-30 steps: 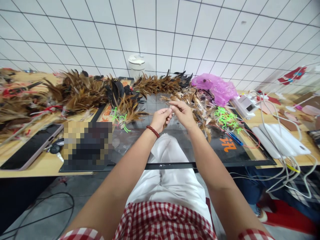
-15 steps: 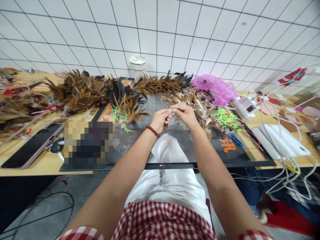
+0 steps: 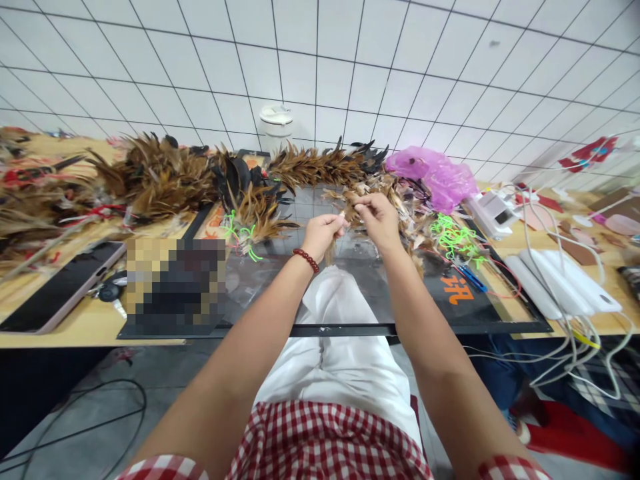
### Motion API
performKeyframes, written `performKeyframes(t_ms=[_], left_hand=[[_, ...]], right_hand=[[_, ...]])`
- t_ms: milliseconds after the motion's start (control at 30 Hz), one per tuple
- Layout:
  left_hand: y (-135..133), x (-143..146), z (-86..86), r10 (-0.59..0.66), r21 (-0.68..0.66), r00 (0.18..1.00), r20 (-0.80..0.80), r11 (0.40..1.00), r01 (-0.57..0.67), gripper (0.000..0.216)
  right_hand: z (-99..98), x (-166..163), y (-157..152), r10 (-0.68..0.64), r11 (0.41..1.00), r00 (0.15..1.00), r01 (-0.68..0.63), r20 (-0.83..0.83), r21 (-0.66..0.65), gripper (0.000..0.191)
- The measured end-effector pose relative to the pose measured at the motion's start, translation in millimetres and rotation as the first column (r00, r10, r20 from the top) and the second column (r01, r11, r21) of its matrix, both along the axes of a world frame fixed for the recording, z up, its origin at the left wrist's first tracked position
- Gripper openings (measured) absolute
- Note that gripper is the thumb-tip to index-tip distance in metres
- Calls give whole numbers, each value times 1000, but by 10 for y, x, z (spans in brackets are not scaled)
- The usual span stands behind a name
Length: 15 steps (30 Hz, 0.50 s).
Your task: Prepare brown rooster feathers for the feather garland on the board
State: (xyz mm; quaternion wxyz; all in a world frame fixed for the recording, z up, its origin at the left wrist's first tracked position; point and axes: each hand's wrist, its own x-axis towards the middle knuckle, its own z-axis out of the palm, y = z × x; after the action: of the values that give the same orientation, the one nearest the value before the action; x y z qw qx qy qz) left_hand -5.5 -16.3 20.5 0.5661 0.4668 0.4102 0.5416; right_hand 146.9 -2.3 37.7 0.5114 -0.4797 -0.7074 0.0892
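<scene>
My left hand (image 3: 323, 238) is closed in a pinch above the dark glass panel (image 3: 270, 293). A small brown feather (image 3: 330, 253) hangs below its fingers; the tips partly hide what they grip. To its right, my right hand (image 3: 379, 219) has its thumb and fingers pressed together on a light-brown feather at the near edge of the loose feather pile (image 3: 395, 193). The hands are apart. Left of them lies a small bunch of brown and black feathers (image 3: 257, 213) with green ties (image 3: 245, 240).
A long feather strip (image 3: 320, 167) runs along the back, before a white lidded container (image 3: 277, 127). At right are a pink plastic bag (image 3: 433, 177), green strings (image 3: 453, 237) and a white power bank (image 3: 565, 283) with cables. A phone (image 3: 60, 287) and keys (image 3: 111, 291) lie left.
My hands were together at the fingertips and have parted. The right hand has moved up and right to the loose feathers. My left hand has stayed nearly in place.
</scene>
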Motion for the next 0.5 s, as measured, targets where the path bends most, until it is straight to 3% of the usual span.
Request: performKeyframes(t_ms=[100, 200, 267, 400, 500], left_hand=[[25, -12, -35, 49, -74, 991, 127, 996, -40, 16], [55, -10, -61, 79, -116, 969, 235, 992, -53, 16], [75, -9, -67, 113, -144, 950, 291, 987, -73, 16], [106, -28, -65, 176, -183, 910, 375, 977, -114, 15], [117, -49, -73, 169, -193, 903, 396, 976, -98, 15]], right_hand=[[-12, 93, 95, -176, 979, 973, 189, 152, -77, 16], [-47, 76, 125, -112, 974, 873, 192, 474, -123, 21], [-77, 5, 134, -87, 981, 796, 173, 600, -88, 28], [-99, -76, 184, -60, 992, 747, 116, 662, -41, 27], [-77, 22, 177, -16, 999, 792, 31, 610, -14, 26]])
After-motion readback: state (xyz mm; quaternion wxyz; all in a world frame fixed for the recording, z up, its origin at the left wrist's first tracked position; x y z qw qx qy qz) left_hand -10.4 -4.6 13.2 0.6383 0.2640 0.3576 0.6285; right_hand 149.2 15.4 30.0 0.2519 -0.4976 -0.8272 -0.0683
